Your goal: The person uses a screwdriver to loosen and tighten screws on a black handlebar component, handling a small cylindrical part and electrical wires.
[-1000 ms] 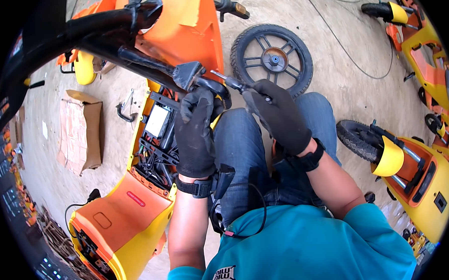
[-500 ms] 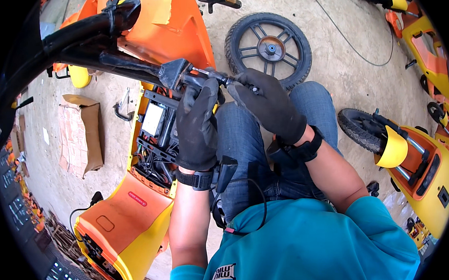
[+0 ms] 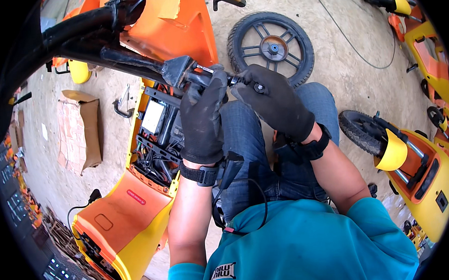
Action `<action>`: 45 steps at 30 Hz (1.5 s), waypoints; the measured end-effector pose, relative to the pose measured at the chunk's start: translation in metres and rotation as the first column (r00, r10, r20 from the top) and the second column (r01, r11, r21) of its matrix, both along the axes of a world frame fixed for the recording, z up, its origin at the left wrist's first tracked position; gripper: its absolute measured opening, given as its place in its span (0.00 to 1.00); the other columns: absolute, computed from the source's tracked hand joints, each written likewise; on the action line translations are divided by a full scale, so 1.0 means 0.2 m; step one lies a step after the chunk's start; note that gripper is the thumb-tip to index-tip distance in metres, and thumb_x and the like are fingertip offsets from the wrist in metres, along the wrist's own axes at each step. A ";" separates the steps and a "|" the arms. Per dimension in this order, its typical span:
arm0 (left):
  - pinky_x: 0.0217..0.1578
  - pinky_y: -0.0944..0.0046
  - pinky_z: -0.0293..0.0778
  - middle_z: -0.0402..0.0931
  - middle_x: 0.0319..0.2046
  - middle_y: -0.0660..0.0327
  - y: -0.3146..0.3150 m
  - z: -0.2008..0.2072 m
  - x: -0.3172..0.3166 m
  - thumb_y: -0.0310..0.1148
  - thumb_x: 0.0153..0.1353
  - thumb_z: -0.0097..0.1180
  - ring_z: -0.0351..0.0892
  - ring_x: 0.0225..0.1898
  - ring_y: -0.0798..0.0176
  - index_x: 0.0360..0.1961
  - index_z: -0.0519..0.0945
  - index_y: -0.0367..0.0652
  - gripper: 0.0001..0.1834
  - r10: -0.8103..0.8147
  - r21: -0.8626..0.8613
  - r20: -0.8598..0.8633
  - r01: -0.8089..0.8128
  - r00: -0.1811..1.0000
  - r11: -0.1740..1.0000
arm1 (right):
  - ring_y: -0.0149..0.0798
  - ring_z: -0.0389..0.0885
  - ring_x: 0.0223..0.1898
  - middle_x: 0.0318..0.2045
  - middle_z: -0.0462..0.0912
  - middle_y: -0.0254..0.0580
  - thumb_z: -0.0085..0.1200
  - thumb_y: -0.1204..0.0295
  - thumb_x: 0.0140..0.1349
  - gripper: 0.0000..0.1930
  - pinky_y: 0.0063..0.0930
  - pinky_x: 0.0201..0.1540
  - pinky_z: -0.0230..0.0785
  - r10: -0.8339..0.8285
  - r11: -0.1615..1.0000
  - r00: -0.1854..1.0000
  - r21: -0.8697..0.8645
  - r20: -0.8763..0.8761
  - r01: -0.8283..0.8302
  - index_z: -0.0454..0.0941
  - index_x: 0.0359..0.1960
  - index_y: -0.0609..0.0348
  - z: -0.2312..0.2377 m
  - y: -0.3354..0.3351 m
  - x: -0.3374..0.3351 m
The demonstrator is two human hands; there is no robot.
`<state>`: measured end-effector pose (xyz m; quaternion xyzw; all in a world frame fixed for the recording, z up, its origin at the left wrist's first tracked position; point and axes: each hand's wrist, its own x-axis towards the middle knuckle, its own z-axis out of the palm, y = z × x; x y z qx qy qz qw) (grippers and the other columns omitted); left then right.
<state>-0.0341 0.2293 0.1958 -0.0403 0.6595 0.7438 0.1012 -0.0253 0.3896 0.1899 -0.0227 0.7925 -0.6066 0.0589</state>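
Note:
Both hands wear black gloves and meet at the end of a black metal scooter frame. My left hand is closed with fingertips raised beside the frame's fork-like end, against a slim silver rod. What its fingers grip is partly hidden. To its right, my right hand is wrapped round a dark hand tool with a round end. The tool's short metal tip points toward my left fingertips. My palm covers most of the tool, so its exact kind is unclear.
A spoked black wheel lies beyond my knees. At left are an open yellow-and-orange scooter body with exposed wiring and a cardboard box. An orange panel stands beyond the frame. Another yellow scooter is at right.
Both hands have shifted slightly right and away from me. My right hand has turned a little, showing more of the tool's round end. The frame stays nearly in place.

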 end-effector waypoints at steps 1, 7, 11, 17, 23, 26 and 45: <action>0.43 0.67 0.75 0.78 0.43 0.56 -0.02 -0.04 0.01 0.24 0.66 0.51 0.78 0.43 0.64 0.55 0.76 0.36 0.17 -0.046 -0.085 -0.066 0.040 0.997 0.996 | 0.34 0.72 0.22 0.22 0.75 0.43 0.54 0.66 0.63 0.11 0.31 0.27 0.64 0.005 1.000 1.000 0.006 0.015 -0.005 0.73 0.32 0.62 0.01 0.00 0.00; 0.44 0.64 0.76 0.78 0.45 0.54 -0.03 -0.05 0.02 0.22 0.67 0.49 0.79 0.44 0.62 0.57 0.75 0.36 0.18 -0.080 -0.207 -0.213 0.035 0.974 0.978 | 0.34 0.73 0.22 0.22 0.75 0.44 0.54 0.67 0.64 0.11 0.32 0.27 0.65 0.016 1.000 1.000 0.012 -0.002 -0.016 0.73 0.32 0.63 0.01 0.01 -0.01; 0.44 0.64 0.76 0.78 0.46 0.53 -0.04 -0.06 0.01 0.24 0.68 0.48 0.79 0.44 0.61 0.56 0.76 0.35 0.16 -0.125 -0.241 -0.185 0.079 0.975 0.967 | 0.35 0.73 0.24 0.24 0.76 0.44 0.52 0.68 0.65 0.10 0.31 0.29 0.66 0.063 0.998 0.998 -0.010 -0.011 -0.063 0.74 0.34 0.64 -0.01 0.04 -0.03; 0.45 0.63 0.77 0.78 0.47 0.52 -0.02 -0.04 0.01 0.24 0.68 0.48 0.80 0.45 0.60 0.54 0.77 0.35 0.15 -0.079 -0.242 -0.132 0.045 0.988 0.969 | 0.31 0.74 0.26 0.27 0.77 0.39 0.49 0.67 0.68 0.11 0.26 0.31 0.67 0.080 0.990 0.996 -0.123 0.050 -0.074 0.77 0.40 0.64 -0.06 0.06 -0.03; 0.44 0.63 0.78 0.78 0.47 0.51 -0.04 -0.06 0.01 0.22 0.67 0.49 0.81 0.45 0.59 0.54 0.77 0.35 0.15 -0.130 -0.345 -0.144 0.073 0.981 0.936 | 0.19 0.71 0.26 0.28 0.76 0.28 0.42 0.60 0.73 0.18 0.12 0.27 0.64 0.192 0.902 0.922 -0.430 0.336 -0.031 0.78 0.44 0.62 -0.01 0.07 -0.03; 0.42 0.64 0.79 0.78 0.47 0.51 -0.04 -0.05 0.01 0.21 0.66 0.50 0.81 0.44 0.59 0.54 0.77 0.35 0.15 -0.178 -0.454 -0.195 0.072 0.964 0.888 | 0.18 0.71 0.27 0.28 0.75 0.28 0.42 0.60 0.74 0.18 0.11 0.27 0.64 0.207 0.865 0.929 -0.501 0.308 -0.027 0.77 0.44 0.62 -0.03 0.07 -0.02; 0.48 0.62 0.78 0.77 0.49 0.49 0.00 -0.06 0.01 0.18 0.64 0.51 0.80 0.49 0.57 0.56 0.75 0.35 0.19 -0.042 -0.157 -0.156 0.017 0.987 0.987 | 0.30 0.75 0.25 0.22 0.77 0.41 0.55 0.67 0.63 0.10 0.28 0.30 0.67 0.034 0.992 0.996 -0.121 0.085 -0.024 0.74 0.32 0.62 -0.02 0.01 -0.01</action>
